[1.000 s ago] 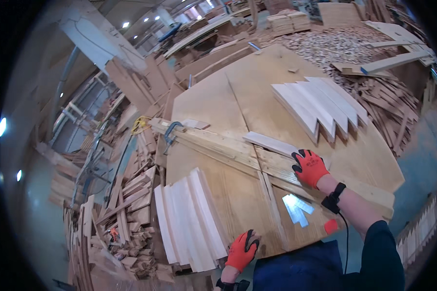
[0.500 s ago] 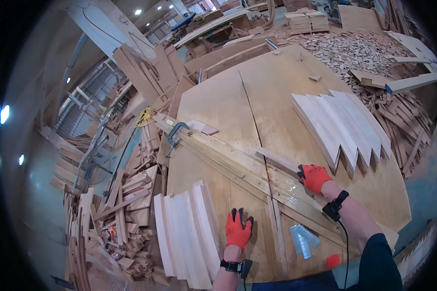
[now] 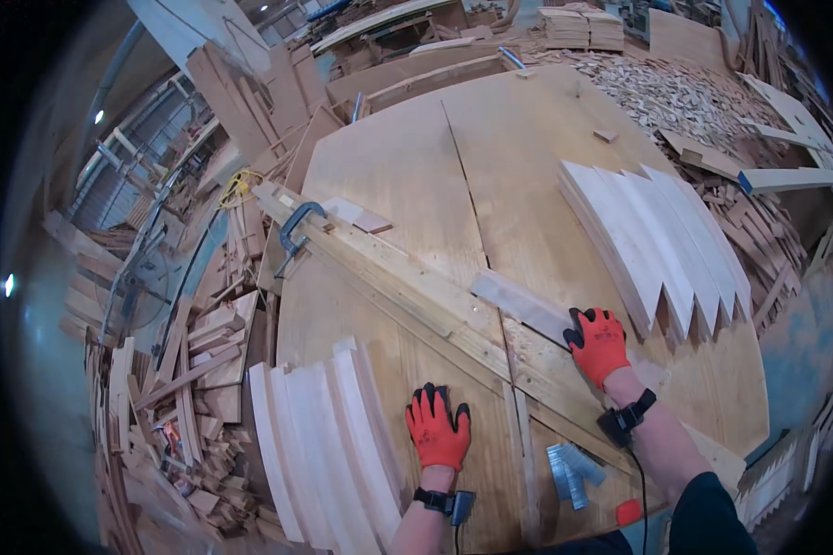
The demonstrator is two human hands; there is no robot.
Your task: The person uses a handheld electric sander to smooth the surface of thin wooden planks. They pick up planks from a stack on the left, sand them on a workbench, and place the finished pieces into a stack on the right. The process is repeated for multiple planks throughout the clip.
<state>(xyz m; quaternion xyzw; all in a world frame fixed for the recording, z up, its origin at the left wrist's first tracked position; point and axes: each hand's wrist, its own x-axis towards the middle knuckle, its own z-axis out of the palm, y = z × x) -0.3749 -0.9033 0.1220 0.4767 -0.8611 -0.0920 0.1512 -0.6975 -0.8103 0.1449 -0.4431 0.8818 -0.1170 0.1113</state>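
Under my right hand (image 3: 599, 347), in a red glove with black fingertips, is the near end of a short pale wooden board (image 3: 523, 303). My fingers are closed over that end, and its far end points up and left, beside a long wooden straightedge (image 3: 407, 294). My left hand (image 3: 438, 430), in a matching glove, rests with its fingers spread on the plywood table (image 3: 379, 176); it holds nothing. Left of it lies a row of curved pale boards (image 3: 319, 435). A blue C-clamp (image 3: 298, 227) grips the far end of the straightedge.
A second row of pointed, pale boards (image 3: 657, 245) lies at the right. Strips of silver staples (image 3: 572, 472) and a red piece (image 3: 627, 511) sit near the front edge. Scrap wood heaps (image 3: 194, 388) flank the table, and another scrap pile (image 3: 648, 97) rises behind.
The board in my right hand has turned to show more of its broad face. My left hand has shifted slightly left, fingers more spread. The whole view has swung a little.
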